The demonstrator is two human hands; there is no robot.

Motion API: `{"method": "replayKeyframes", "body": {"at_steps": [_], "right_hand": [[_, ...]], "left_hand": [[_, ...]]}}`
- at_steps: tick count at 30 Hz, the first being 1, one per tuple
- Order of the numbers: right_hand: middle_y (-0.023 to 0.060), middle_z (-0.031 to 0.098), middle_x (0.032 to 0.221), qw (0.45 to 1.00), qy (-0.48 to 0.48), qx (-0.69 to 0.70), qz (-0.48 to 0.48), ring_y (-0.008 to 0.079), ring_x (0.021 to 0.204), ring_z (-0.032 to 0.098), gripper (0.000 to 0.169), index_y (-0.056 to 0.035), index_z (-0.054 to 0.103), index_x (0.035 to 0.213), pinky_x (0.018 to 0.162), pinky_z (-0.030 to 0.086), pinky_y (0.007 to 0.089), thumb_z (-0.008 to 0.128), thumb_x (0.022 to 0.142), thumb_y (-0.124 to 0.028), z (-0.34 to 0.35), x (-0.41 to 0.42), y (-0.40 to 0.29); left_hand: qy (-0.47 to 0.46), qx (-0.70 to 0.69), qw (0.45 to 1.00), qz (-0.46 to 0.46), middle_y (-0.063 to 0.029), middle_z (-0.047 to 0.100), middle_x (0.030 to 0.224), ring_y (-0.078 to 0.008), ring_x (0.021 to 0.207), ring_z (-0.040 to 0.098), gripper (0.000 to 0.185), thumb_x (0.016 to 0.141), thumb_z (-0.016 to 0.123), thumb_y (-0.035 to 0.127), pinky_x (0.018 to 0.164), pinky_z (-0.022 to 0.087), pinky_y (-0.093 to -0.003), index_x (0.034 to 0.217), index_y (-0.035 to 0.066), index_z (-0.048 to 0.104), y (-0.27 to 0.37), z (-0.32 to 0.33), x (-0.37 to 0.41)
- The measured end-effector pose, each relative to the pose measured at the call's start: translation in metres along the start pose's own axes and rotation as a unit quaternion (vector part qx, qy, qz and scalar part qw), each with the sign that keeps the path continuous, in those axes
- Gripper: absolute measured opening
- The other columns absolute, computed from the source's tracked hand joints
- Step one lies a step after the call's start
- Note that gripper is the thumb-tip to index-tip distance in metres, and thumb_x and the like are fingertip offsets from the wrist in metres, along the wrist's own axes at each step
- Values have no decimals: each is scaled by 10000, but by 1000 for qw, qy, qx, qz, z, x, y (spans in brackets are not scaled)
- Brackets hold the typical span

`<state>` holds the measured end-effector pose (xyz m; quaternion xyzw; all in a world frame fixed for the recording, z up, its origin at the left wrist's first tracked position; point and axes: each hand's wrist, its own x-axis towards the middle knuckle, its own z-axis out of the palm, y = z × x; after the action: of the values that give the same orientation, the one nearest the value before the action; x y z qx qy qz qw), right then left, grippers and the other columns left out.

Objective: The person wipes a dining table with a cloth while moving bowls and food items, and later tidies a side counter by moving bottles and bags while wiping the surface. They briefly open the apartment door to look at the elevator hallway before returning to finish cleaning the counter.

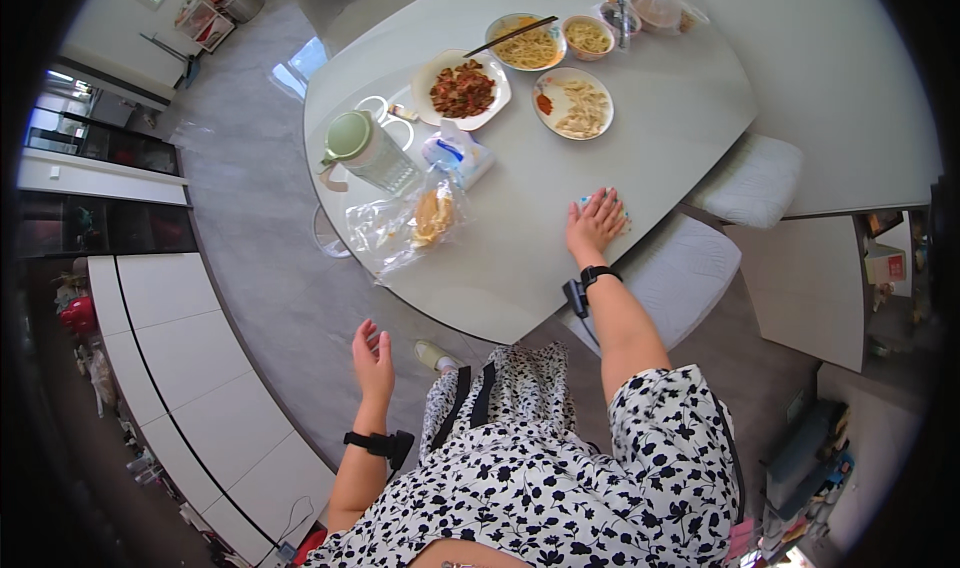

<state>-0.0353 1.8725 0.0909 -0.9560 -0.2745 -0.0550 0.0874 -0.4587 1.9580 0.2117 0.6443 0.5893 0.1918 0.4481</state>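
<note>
My right hand (594,219) lies flat on a small patterned cloth (584,200) near the right edge of the pale dining table (517,268). Most of the cloth is hidden beneath the palm and fingers. In the air off the table's near left side is my left hand (373,358), its fingers slightly curled with nothing in them. Left of the right hand, clear plastic bags (375,227) lie with a piece of bread (433,215) among them. A tissue pack (457,154) sits just behind, beside a glass pitcher (379,159) with a green lid.
Farther back are a bowl of meat (463,92), a noodle bowl (525,49) with chopsticks (511,36) across it, a smaller bowl (588,38) and a plate of shredded food (581,107). Pale padded seats (667,283) border the right edge. White cabinets (202,388) stand left.
</note>
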Motion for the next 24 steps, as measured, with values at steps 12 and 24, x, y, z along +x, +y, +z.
{"method": "replayKeyframes", "body": {"at_steps": [12,24], "right_hand": [[81,335,1468,853,-155,178,-466,268,1360,283,504,-118,416,1357,1129,159,486,495,884,-274,-33,-160,-137],[174,195,1520,949,-108,60,-291,367,1400,165,716,-19,231,1451,1125,128,534,495,883,-367,-15,-201,-172]], "left_hand": [[-7,-220,961,-165,-130,544,1117,-168,843,591,580,885,640,238,632,519,-296,1354,59,350,-31,82,146],[-83,-14,956,279,-153,559,1071,-307,917,580,454,809,619,77,775,480,-378,1253,95,525,73,73,120]]}}
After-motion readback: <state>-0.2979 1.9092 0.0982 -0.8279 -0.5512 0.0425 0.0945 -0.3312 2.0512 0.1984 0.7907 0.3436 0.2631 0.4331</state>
